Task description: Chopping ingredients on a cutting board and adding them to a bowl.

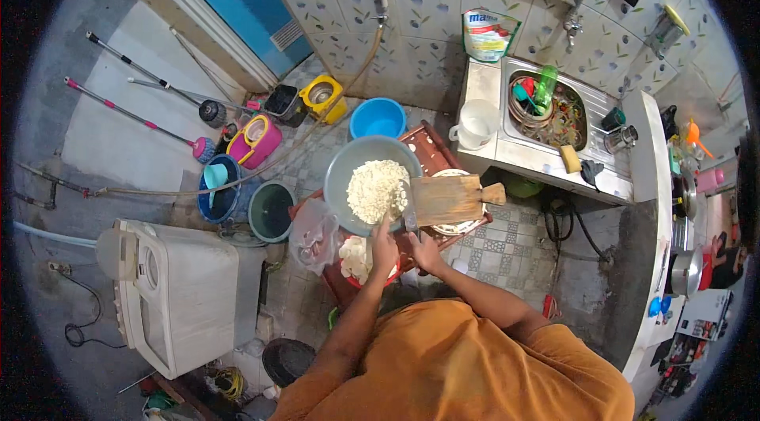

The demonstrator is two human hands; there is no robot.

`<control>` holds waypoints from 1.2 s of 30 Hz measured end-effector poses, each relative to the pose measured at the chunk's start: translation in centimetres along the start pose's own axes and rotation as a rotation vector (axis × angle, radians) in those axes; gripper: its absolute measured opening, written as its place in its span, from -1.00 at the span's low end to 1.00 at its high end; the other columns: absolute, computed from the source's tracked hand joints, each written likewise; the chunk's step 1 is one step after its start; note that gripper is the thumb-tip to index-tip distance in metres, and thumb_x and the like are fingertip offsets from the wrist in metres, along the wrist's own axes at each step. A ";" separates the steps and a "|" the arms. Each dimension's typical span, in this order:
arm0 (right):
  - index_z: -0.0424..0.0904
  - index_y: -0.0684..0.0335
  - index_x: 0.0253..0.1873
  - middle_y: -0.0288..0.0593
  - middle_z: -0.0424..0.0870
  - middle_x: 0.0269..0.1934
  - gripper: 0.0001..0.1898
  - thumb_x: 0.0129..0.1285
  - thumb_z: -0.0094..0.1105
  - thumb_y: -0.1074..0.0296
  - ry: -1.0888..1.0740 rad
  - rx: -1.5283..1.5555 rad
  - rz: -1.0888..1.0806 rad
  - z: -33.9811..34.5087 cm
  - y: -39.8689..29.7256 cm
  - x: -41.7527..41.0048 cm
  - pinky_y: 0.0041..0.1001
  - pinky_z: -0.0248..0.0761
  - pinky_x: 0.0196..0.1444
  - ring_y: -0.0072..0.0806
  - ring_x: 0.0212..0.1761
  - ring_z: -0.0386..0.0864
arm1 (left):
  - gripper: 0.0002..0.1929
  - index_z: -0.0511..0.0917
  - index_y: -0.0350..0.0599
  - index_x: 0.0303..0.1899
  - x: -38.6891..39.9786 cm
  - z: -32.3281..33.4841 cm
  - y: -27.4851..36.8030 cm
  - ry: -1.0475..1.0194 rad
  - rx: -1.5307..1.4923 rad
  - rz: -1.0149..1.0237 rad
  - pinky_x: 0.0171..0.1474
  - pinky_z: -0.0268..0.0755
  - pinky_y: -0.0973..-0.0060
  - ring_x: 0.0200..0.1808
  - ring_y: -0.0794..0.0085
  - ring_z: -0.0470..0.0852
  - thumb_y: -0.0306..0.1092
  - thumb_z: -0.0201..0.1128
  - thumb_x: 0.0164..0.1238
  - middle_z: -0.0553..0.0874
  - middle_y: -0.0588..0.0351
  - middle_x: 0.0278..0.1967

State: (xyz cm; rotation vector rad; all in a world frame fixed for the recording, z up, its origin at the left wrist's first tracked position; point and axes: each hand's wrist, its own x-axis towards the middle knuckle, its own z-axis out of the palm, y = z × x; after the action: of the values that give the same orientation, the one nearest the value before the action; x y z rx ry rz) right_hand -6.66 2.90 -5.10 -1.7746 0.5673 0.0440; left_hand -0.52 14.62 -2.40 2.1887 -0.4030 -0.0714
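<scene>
A large grey plastic basin point(338, 183) holds a heap of small pale chopped pieces point(377, 190). A wooden cutting board point(448, 200) with a short handle lies to its right, over a round container point(460, 228) of pale food. My right hand point(424, 250) grips a knife point(408, 207) by its handle, the broad blade upright at the board's left edge. My left hand point(385, 243) is at the basin's near rim, its fingers reaching toward the heap; whether they hold a piece cannot be told. Below it, a red container point(389, 279) holds pale slices point(355, 257).
A clear plastic bag point(313, 234) lies left of the slices, on a reddish-brown low table point(430, 148). A blue basin point(378, 118) stands beyond. Water buckets point(272, 211) and a washing machine point(184, 290) are at left. A sink counter point(484, 153) stands at right.
</scene>
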 end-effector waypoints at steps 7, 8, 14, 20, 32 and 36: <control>0.34 0.24 -0.31 -0.17 0.37 -0.68 -0.68 0.47 -0.20 0.13 -0.392 0.497 0.411 -0.3 -8.2 -1.6 -0.37 0.24 -0.81 -0.39 -0.85 0.31 | -0.22 0.36 0.37 0.33 1.5 -4.8 -0.2 -0.273 0.145 0.029 -0.03 0.46 0.20 -0.02 -0.08 0.56 -0.74 0.01 0.09 0.42 -0.13 0.06; 0.31 0.20 -0.30 -0.25 0.30 -0.71 -0.71 0.47 -0.21 0.14 -0.423 0.540 0.474 -0.7 -8.8 -1.8 -0.42 0.18 -0.86 -0.45 -0.88 0.25 | -0.19 0.37 0.43 0.32 2.2 -5.0 -0.3 -0.262 0.138 0.030 -0.02 0.47 0.20 -0.02 -0.06 0.56 -0.75 0.02 0.05 0.39 -0.09 0.09; 0.29 0.17 -0.24 -0.29 0.24 -0.70 -0.71 0.48 -0.20 0.08 -0.431 0.403 0.554 -3.9 -10.7 -4.1 -0.46 0.15 -0.84 -0.52 -0.87 0.19 | -0.32 0.43 0.18 0.29 5.3 -5.2 -2.3 -0.146 0.105 -0.134 0.04 0.43 0.21 -0.01 -0.04 0.54 -0.70 -0.02 0.11 0.42 -0.14 0.02; 0.21 0.10 -0.19 -0.34 0.15 -0.65 -0.77 0.47 -0.13 0.08 -0.258 0.390 0.583 -6.3 -10.4 -5.9 -0.46 0.09 -0.85 -0.53 -0.84 0.13 | -0.66 0.58 -0.19 -0.02 1.3 -5.7 -8.9 0.099 0.029 -0.220 0.11 0.38 0.22 0.03 -0.04 0.52 -0.56 0.13 0.13 0.57 -0.18 -0.08; 0.24 0.14 -0.21 -0.30 0.23 -0.68 -0.72 0.45 -0.09 0.05 -0.347 0.237 0.591 -9.9 -8.7 -8.2 -0.49 0.11 -0.85 -0.53 -0.85 0.19 | -0.36 0.40 -0.17 0.16 -7.8 -4.4 -8.4 -0.048 0.135 -0.385 0.18 0.33 0.16 0.11 -0.10 0.42 -0.46 0.44 -0.04 0.42 -0.22 0.02; 0.24 0.14 -0.22 -0.29 0.23 -0.68 -0.72 0.45 -0.10 0.05 -0.352 0.192 0.611 -10.8 -8.8 -8.6 -0.49 0.11 -0.85 -0.52 -0.84 0.20 | -0.52 0.52 -0.14 0.07 -7.3 -3.6 -9.4 0.025 0.218 -0.408 0.07 0.41 0.18 0.01 -0.05 0.53 -0.48 0.38 0.03 0.55 -0.16 -0.07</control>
State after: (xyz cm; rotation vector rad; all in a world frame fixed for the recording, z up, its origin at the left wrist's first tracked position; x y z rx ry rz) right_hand -13.61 -2.53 8.74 -1.3132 0.8036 0.6874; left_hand -4.22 24.90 -8.33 2.4556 0.0591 -0.2328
